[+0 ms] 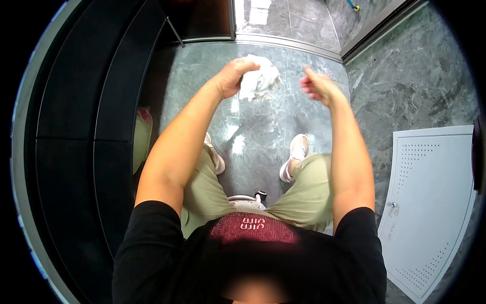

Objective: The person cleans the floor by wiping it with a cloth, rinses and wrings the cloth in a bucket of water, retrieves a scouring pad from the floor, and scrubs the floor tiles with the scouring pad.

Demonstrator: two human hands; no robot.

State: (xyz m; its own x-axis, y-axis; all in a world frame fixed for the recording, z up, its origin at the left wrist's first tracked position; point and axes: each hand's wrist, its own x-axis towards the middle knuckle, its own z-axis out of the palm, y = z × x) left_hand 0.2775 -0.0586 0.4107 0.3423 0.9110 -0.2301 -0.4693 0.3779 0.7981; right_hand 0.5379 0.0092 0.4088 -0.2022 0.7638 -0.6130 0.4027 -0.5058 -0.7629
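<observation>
My left hand point(234, 76) grips a bunched white cloth point(259, 80), with the thumb on top of it, above the grey marble-patterned floor. The cloth hangs down on the right of that hand. To the right, apart from the cloth, my right hand point(319, 87) is held in the air with its thumb raised and its fingers slightly curled and blurred. Nothing shows in that hand. Both forearms reach forward over my knees.
Black drawers point(66, 152) stand along the left, with a green container point(142, 139) beside them. A metal door track point(283, 45) crosses the floor ahead. A light perforated metal panel point(428, 202) is at the right wall. My shoes point(298, 147) rest on the floor.
</observation>
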